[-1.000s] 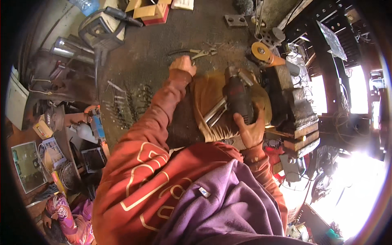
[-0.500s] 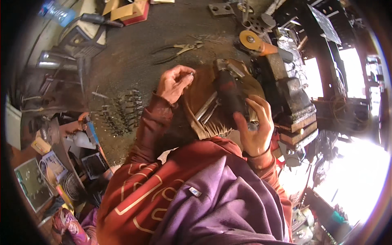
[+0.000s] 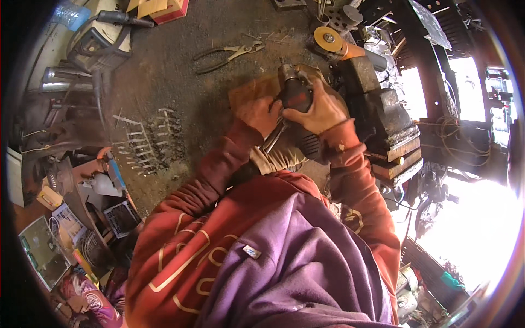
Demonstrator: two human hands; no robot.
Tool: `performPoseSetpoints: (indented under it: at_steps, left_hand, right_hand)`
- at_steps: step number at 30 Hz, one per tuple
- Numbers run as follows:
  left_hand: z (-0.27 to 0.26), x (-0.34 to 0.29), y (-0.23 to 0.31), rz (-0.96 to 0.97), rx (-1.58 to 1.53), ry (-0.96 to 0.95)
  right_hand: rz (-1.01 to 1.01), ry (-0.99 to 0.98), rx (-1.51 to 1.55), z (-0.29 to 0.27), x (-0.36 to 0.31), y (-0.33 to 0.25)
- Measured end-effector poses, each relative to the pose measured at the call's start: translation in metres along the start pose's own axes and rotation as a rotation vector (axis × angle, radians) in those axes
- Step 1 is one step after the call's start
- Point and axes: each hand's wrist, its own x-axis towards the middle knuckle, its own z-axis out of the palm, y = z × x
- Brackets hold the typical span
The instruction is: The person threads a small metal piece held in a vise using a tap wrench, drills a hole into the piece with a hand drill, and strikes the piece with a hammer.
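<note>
A dark power tool (image 3: pixel 297 94) with a metal head lies on a brown cloth (image 3: pixel 249 92) right in front of me; it looks like an angle grinder body. My right hand (image 3: pixel 324 112) grips its casing, thumb on the near side and fingers on the right. Close against the tool's left side is my left hand (image 3: pixel 259 116), fingers closed; whatever is in them is hidden. Shiny metal rods or wrench handles (image 3: pixel 273 139) stick out below both hands. Pliers (image 3: pixel 235 53) with spread handles rest on the workbench farther off.
Rows of small metal pieces (image 3: pixel 145 146) lie to the left on the bench (image 3: pixel 180 82). An orange angle grinder (image 3: pixel 353 51) with a yellow disc (image 3: pixel 328 38) sits at the far right, beside a heavy dark metal block (image 3: pixel 377 101). A red and yellow box (image 3: pixel 164 10) stands at the back.
My right hand has moved up and left onto the power tool's casing. My left hand has come down and right to the tool's side, from a raised pinch. The view has shifted slightly.
</note>
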Motion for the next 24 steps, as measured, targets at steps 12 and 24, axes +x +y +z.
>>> performPoseSetpoints:
  at_steps: [12,24]
  left_hand:
    - [-0.011,0.019,-0.009,0.081,0.432,-0.489]
    - [-0.08,0.029,-0.122,0.923,0.084,-0.389]
  right_hand:
    - [-0.059,0.135,0.217,0.015,0.0,0.004]
    - [-0.026,0.264,0.226,0.057,0.018,0.028]
